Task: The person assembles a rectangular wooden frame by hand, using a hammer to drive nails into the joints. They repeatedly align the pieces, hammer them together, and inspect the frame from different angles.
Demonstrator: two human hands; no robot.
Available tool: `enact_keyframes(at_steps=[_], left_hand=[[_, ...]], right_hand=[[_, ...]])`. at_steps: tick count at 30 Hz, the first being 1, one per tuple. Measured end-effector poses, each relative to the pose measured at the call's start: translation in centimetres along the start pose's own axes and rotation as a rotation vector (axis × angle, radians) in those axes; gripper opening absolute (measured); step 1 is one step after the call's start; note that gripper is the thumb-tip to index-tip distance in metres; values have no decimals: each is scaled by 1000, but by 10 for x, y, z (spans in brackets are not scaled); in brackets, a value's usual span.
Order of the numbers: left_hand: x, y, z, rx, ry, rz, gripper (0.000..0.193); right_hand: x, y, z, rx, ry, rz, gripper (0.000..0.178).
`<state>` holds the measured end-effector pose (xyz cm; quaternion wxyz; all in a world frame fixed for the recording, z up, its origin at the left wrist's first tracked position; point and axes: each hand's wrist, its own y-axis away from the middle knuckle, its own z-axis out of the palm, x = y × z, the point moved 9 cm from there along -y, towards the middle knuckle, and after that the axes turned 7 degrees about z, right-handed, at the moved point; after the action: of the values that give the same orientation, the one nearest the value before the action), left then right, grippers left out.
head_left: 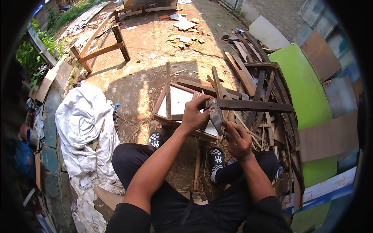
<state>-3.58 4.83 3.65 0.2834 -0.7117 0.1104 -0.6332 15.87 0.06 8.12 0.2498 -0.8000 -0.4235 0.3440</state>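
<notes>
Right grip is wrapped round the handle of a hammer, left grip pinching the left end of a dark wood bar. Hammer head overlaps the bar, can't tell if they're touching. Both sit above a white board on the ground, scrap wood along its right edge.

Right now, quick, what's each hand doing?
Left hand: closed, holding the dark wooden bar near its end.
Right hand: closed, holding the hammer.
</notes>
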Motion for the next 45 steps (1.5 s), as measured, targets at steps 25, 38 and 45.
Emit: enact_keyframes(at_steps=[25, 38, 45], left_hand=[[-4, 3, -3, 13, 10, 21, 30], [-2, 2, 4, -17, -51, -25, 40], [-1, 5, 6, 39, -96, 88, 44]], right_hand=[[-5, -5, -5, 16, -69, 41, 66], [-19, -31, -45, -70, -122, 243, 65], [-25, -71, -49, -364, -65, 374, 64]])
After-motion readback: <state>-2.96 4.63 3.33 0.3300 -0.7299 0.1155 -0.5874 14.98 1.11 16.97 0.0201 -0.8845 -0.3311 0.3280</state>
